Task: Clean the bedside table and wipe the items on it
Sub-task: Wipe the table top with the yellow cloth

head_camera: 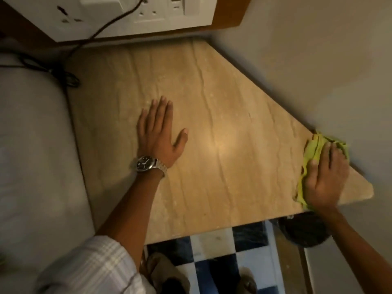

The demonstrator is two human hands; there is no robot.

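The right hand has its grip on a green cloth: the palm and fingers press down on the bunched cloth, and the cloth shows out in front of the fingers and along the left side of the hand. Whether the fingers curl around it or only press it flat, I cannot tell, because this part is blurred. The cloth lies on the right corner of the surface, just beside the wall.

The left hand holds nothing. It lies flat and open on the surface, fingers together and pointing away, thumb spread to the right. A watch with a dark face sits on its wrist, and a checked sleeve covers the upper arm.

The surface is beige stone with darker veins. A bed touches its left edge. A black cable runs from the socket panel down to the back left corner. Below the near edge is a checkered floor.
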